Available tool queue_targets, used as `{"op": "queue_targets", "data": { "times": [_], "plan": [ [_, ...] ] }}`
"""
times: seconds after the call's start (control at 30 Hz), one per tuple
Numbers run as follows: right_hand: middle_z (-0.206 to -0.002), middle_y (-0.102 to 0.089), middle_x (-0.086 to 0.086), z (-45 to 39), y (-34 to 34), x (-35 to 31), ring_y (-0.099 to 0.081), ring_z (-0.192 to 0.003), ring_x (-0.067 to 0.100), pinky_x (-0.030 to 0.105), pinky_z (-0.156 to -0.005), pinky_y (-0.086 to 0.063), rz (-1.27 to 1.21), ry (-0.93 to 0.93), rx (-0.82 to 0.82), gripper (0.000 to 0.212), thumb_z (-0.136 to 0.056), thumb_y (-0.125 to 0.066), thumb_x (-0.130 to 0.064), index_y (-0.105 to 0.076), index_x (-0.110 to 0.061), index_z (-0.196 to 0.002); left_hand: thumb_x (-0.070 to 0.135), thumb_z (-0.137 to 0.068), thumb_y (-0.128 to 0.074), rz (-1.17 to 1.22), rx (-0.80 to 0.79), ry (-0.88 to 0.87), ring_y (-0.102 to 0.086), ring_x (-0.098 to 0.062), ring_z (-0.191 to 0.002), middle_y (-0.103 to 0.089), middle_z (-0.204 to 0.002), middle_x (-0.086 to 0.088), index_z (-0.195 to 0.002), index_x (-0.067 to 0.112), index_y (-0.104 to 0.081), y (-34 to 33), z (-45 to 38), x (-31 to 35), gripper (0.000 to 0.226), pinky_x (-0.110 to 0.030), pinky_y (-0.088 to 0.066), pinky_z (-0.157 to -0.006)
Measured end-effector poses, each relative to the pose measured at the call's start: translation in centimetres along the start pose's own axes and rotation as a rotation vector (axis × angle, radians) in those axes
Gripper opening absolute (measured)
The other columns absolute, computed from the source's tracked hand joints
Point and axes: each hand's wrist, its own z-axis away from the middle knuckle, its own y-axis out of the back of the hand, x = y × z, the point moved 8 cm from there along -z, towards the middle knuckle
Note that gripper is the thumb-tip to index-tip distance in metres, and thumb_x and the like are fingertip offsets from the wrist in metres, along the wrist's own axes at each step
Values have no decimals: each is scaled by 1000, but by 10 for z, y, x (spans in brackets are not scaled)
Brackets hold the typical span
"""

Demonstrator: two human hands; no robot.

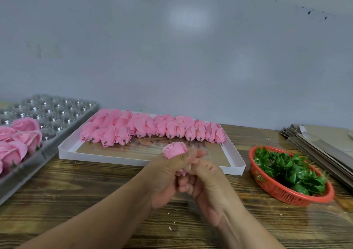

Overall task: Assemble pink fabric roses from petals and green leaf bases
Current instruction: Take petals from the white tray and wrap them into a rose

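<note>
Head view: gripping one pink rose bud in the left hand above the counter, right hand pinching its base, few finished roses sitting trayed, many petal buds and green leaf bases waiting.

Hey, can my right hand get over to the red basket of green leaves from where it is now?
Probably yes. The red basket sits open-topped just right of the right hand, with bare table between. But that hand is busy on the pink rose with the left hand.
</note>
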Motion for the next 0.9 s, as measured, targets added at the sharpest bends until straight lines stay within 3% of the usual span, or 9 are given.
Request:
{"op": "queue_targets", "data": {
  "times": [0.1,0.17,0.27,0.37,0.5,0.57,0.67,0.8,0.9],
  "plan": [
    [-60,-63,11,2,3,-9,-54,-44,11,18,-42,-47,171,-32,-44,10,-67,-78,-9,-69,-6,-64,41,-68,-68,-28,20,-13,-54,-16,-53,-65,-94,-15,-80,11,-74,2,-2,4,34,-25,-47,-45],
    [-58,-63,10,1,19,-26,-53,-44,11,18,-41,-43,441,16,41,6,-72,-74,-10,-71,-5,-70,38,-69,-66,-9,76,-23,-70,-19,-71,-73,-96,-10,-91,7,-65,11,-6,4,38,-36,-57,-72],
    [-48,-56,2,1,54,-66,-48,-42,12,17,-39,-39,744,166,284,8,-77,-71,-2,-67,-4,-70,35,-72,-64,-51,147,-4,-71,-16,-94,-74,-100,-8,-105,14,-57,19,-6,4,39,-47,-42,-101],
    [-48,-59,-5,11,90,-112,-51,-44,6,18,-47,-42,993,296,520,14,-78,-70,-8,-68,-13,-66,31,-74,-63,-59,167,4,-72,-23,-91,-74,-87,-10,-92,9,-61,21,-4,2,28,-43,-50,-92],
    [-71,-66,2,35,146,-156,-60,-68,19,38,-69,-52,1311,256,812,5,-79,-71,-15,-69,-13,-75,33,-73,-65,-44,176,31,-69,-20,-67,-64,-65,-5,-72,9,-58,20,-3,-3,26,-37,-57,-75],
    [-69,-67,8,38,165,-158,-62,-68,26,43,-70,-54,1390,114,816,8,-78,-72,-15,-68,-15,-71,36,-75,-64,-57,167,37,-63,-16,-60,-59,-61,-2,-73,10,-54,18,-4,-3,28,-35,-58,-70],
    [-60,-65,9,28,180,-147,-63,-60,23,31,-58,-49,1470,-170,703,13,-79,-73,-13,-68,-14,-66,39,-75,-61,-88,155,39,-59,-14,-56,-56,-59,-2,-72,10,-50,16,-4,-3,31,-32,-56,-66],
    [-55,-63,4,12,183,-126,-58,-45,12,21,-42,-42,1683,-534,493,11,-82,-68,-18,-70,-10,-90,42,-76,-59,-106,139,42,-58,-14,-55,-54,-59,-2,-69,11,-50,15,-5,-3,33,-32,-56,-65],
    [-66,-60,1,2,183,-109,-52,-41,7,15,-36,-37,1787,-661,364,18,-89,-52,-12,-67,-10,-99,41,-78,-59,-93,144,58,-59,-14,-55,-55,-59,-2,-70,12,-51,16,-5,-5,31,-31,-56,-64]
  ]
}}
